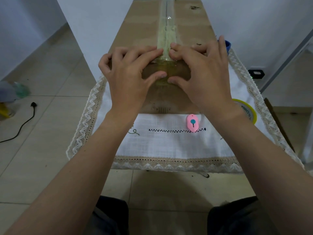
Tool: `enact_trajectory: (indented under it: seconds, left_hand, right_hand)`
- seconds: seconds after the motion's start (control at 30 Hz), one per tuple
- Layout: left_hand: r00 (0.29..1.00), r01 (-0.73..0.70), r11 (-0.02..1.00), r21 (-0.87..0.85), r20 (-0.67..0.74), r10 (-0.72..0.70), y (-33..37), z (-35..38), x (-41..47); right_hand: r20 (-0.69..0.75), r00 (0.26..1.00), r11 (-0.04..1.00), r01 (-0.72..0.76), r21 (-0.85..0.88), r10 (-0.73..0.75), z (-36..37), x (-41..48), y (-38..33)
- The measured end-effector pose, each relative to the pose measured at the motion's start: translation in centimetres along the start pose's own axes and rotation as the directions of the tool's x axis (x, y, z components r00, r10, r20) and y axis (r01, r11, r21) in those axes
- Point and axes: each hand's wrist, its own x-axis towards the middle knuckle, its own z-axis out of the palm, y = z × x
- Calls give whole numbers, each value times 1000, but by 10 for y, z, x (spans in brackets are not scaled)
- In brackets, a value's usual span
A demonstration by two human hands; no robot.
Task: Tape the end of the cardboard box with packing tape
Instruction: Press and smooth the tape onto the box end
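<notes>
A long brown cardboard box (144, 22) lies on the table, its near end facing me. A strip of clear packing tape (166, 33) runs down the top seam and folds over the near edge. My left hand (128, 72) and my right hand (201, 68) press flat on the box at that edge, fingers on top and thumbs on the end face, on either side of the tape. Neither hand grips anything. The yellow tape roll (247, 110) lies on the cloth at the right, partly behind my right wrist.
A pink box cutter (192, 122) lies on the white lace-edged tablecloth (169, 145) just in front of the box. A blue object (226, 44) peeks out behind the box's right side. A black cable with a plug (25, 122) trails over the tiled floor at left.
</notes>
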Motion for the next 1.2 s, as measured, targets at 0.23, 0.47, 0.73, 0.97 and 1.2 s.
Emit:
enact_trajectory:
  seconds: [0.23, 0.47, 0.73, 0.97, 1.2]
  left_hand:
    - [994, -84, 993, 78, 80, 77, -10, -2, -2]
    - [987, -108, 989, 105, 131, 93, -15, -3, -2]
    - [998, 56, 996, -68, -35, -59, 0, 2, 1]
    - [999, 39, 998, -49, -8, -39, -2, 0, 0]
    - [998, -39, 997, 73, 54, 35, -6, -3, -6]
  right_hand:
    - [16, 999, 999, 33, -16, -33, -2, -6, -3]
    - [-3, 1000, 1000, 8, 20, -8, 3, -7, -3]
    - [-166, 981, 992, -80, 100, 96, 12, 0, -11]
    - [-153, 986, 995, -62, 75, 73, 10, -2, -10]
    - [-77, 996, 999, -42, -29, 39, 9, -8, -10]
